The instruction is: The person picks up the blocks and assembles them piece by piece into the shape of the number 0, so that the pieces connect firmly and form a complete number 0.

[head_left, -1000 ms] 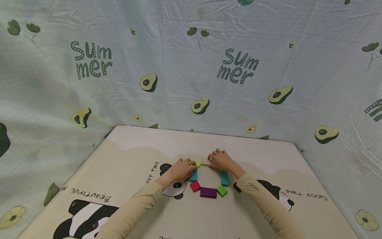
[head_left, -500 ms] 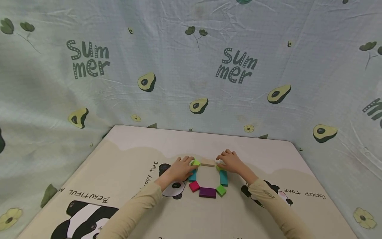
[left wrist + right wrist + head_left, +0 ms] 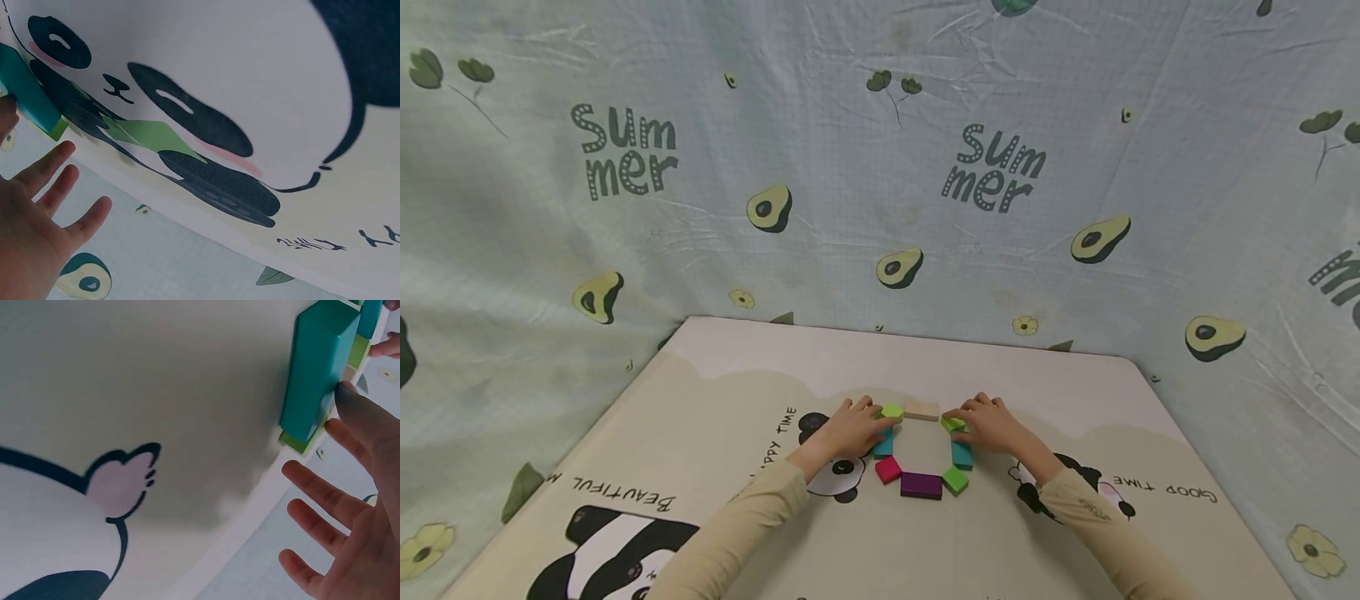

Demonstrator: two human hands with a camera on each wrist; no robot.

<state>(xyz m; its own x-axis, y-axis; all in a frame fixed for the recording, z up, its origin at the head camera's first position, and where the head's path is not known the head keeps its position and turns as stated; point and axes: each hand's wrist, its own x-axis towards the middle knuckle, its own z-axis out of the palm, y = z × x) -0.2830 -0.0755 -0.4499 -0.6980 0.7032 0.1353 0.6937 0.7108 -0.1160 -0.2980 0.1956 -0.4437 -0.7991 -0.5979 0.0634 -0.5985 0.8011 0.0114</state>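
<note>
Wooden blocks form a ring on the tabletop. My left hand (image 3: pixel 852 429) reaches to its far left corner. The thumb lies by the light green block (image 3: pixel 892 411) and the left teal block (image 3: pixel 883 444), touching the teal one in the left wrist view; the other fingers are spread. My right hand (image 3: pixel 991 425) is at the far right corner. Its thumb touches the right teal block (image 3: pixel 319 369), and its index fingertip meets the other light green block (image 3: pixel 952 423); the remaining fingers are extended. A beige block (image 3: pixel 921 409) lies between the hands, touched by neither.
Nearest the person are a pink-red block (image 3: pixel 888 470), a purple block (image 3: pixel 921 485) and a green block (image 3: pixel 955 480). The table (image 3: pixel 760 358) carries printed pandas and lettering. A patterned curtain (image 3: pixel 820 150) hangs behind its far edge.
My right hand has left the beige block, moving right and then nearer, to the light green and teal blocks at the right corner. My left hand has stayed nearly in place.
</note>
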